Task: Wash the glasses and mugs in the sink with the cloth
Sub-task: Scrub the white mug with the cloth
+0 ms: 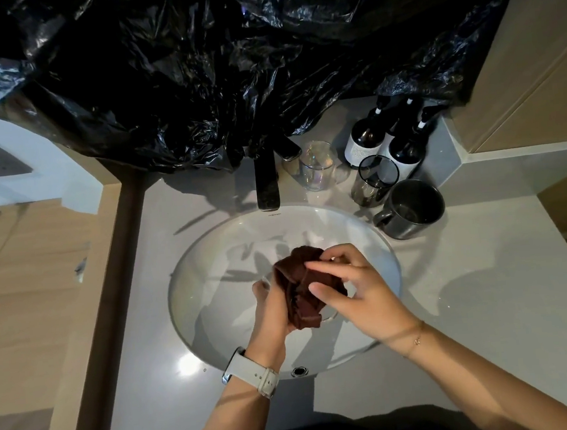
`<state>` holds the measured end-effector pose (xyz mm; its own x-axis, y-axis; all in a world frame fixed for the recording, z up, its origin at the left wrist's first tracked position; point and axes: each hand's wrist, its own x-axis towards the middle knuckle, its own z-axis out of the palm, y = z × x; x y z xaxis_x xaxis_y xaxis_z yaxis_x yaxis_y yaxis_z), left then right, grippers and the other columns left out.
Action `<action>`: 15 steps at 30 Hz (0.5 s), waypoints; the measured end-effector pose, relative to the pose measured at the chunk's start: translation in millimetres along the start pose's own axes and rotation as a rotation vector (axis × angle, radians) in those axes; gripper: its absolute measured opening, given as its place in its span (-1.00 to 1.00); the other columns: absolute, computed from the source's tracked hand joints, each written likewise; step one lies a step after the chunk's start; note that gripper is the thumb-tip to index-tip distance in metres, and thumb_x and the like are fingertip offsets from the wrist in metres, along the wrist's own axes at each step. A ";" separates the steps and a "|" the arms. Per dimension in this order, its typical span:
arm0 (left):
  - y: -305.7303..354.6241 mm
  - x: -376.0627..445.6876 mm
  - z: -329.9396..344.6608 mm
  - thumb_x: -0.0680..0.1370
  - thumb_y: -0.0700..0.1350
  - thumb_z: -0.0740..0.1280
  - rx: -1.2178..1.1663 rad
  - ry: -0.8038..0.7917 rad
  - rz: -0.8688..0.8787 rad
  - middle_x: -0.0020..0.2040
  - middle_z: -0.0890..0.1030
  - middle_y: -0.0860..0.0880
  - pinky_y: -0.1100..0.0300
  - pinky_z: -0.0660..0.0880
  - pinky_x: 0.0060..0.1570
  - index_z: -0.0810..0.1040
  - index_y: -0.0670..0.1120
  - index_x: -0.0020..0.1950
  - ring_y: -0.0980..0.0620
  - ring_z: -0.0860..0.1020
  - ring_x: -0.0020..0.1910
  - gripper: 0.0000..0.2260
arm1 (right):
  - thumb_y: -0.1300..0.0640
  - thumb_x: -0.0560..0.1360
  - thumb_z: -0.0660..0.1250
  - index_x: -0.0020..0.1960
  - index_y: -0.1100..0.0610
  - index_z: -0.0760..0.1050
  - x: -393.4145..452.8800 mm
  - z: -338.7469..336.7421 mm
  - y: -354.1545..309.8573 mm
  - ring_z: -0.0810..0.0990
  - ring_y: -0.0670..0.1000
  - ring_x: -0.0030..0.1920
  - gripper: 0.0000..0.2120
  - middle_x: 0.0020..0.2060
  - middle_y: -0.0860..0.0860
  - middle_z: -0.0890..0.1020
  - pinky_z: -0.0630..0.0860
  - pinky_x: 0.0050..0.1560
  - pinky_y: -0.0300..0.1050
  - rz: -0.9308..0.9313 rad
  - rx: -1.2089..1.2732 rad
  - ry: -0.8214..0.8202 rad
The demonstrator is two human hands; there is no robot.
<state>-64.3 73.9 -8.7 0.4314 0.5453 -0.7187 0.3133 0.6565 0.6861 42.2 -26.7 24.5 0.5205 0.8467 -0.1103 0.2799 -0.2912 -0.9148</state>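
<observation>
Round white basin [210, 255]; both hands [316, 297] clamped on crumpled brown cloth [302, 288].

A dark brown cloth [304, 286] is bunched around a clear glass [330, 313] over the white sink [190, 257]; a clear mug [317, 165], smoky glass [373, 181] and dark mug [412, 208] stand upright on the counter behind.

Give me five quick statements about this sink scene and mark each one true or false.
1. Both hands, left hand and right hand, hold the dark brown cloth over the white round sink basin. True.
2. The dark grey ceramic mug lies in the basin. False: it stands on the counter, right of the basin.
3. The clear iridescent glass stands beside the black faucet. True.
4. Water is running. False: none is visible.
5. The white watch is on the right wrist. False: left.
</observation>
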 end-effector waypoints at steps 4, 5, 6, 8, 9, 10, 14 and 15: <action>1.4 1.9 -3.2 0.52 0.21 0.36 0.006 -0.038 0.018 0.17 0.63 -0.13 0.04 0.65 -0.14 0.40 -0.09 0.32 -0.01 0.71 -0.04 -0.49 | -0.13 0.23 0.55 0.15 -0.08 0.44 -0.5 2.4 8.7 0.42 -0.16 0.11 -0.45 0.05 -0.10 0.44 0.32 0.15 -0.44 0.084 -0.076 0.166; 1.0 1.6 -2.9 0.50 0.24 0.34 0.021 -0.061 0.020 0.18 0.64 -0.13 0.07 0.64 -0.13 0.42 -0.09 0.33 -0.02 0.70 0.00 -0.46 | -0.07 0.21 0.60 0.14 -0.02 0.40 0.3 1.6 7.0 0.47 -0.15 0.07 -0.40 0.04 -0.09 0.48 0.37 0.09 -0.43 0.186 0.018 0.149; 2.2 -0.2 -2.3 0.53 0.23 0.32 0.033 -0.064 0.033 0.15 0.66 -0.12 0.13 0.63 -0.16 0.43 -0.09 0.32 0.01 0.70 -0.02 -0.49 | 0.03 0.23 0.63 0.13 0.05 0.41 1.4 -0.2 6.8 0.53 -0.13 0.02 -0.42 0.00 -0.06 0.53 0.44 0.03 -0.40 0.289 0.126 0.089; 4.8 -3.0 -2.3 0.62 0.13 0.26 0.087 -0.040 0.080 0.02 0.68 -0.07 0.19 0.61 -0.26 0.40 -0.05 0.27 0.11 0.70 -0.15 -0.67 | 0.17 0.32 0.58 0.07 0.18 0.51 2.8 -4.4 5.9 0.62 -0.06 -0.07 -0.60 -0.12 -0.01 0.64 0.51 -0.09 -0.31 0.371 0.273 -0.103; 5.3 -3.3 -1.9 0.62 0.11 0.25 0.117 -0.027 0.094 -0.03 0.68 -0.06 0.15 0.63 -0.24 0.37 -0.01 0.24 0.11 0.70 -0.18 -0.72 | 0.19 0.34 0.56 0.03 0.25 0.55 3.0 -6.9 6.2 0.61 -0.02 -0.13 -0.67 -0.19 0.04 0.64 0.52 -0.13 -0.24 0.372 0.298 -0.178; 6.6 -4.3 0.4 0.61 0.15 0.25 0.142 -0.022 0.106 -0.05 0.69 -0.05 0.06 0.64 -0.14 0.35 0.03 0.22 0.07 0.70 -0.17 -0.72 | 0.20 0.35 0.56 0.00 0.34 0.55 3.1 -8.8 6.5 0.58 0.04 -0.19 -0.67 -0.25 0.11 0.61 0.50 -0.16 -0.16 0.364 0.331 -0.222; 6.2 -7.9 10.7 0.39 0.55 0.12 0.170 0.021 0.125 -0.05 0.70 -0.01 -0.13 0.57 0.10 0.47 0.11 0.14 -0.02 0.69 -0.04 -0.39 | 0.08 0.27 0.56 0.00 0.35 0.60 4.6 -16.3 6.1 0.59 0.13 -0.10 -0.56 -0.18 0.28 0.63 0.51 0.04 0.04 0.395 0.459 -0.343; 2.3 -3.0 12.1 0.28 0.65 0.08 0.134 0.061 0.086 -0.06 0.71 -0.05 -0.16 0.56 0.11 0.50 0.09 0.12 -0.07 0.69 -0.03 -0.24 | 0.08 0.26 0.55 -0.01 0.33 0.62 5.7 -18.6 3.7 0.61 0.10 -0.08 -0.59 -0.17 0.23 0.65 0.52 0.07 0.01 0.394 0.466 -0.372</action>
<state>-54.6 67.4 -3.6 0.4107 0.6298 -0.6594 0.3891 0.5330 0.7514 61.2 -31.2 27.8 0.1790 0.8377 -0.5159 -0.2890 -0.4565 -0.8415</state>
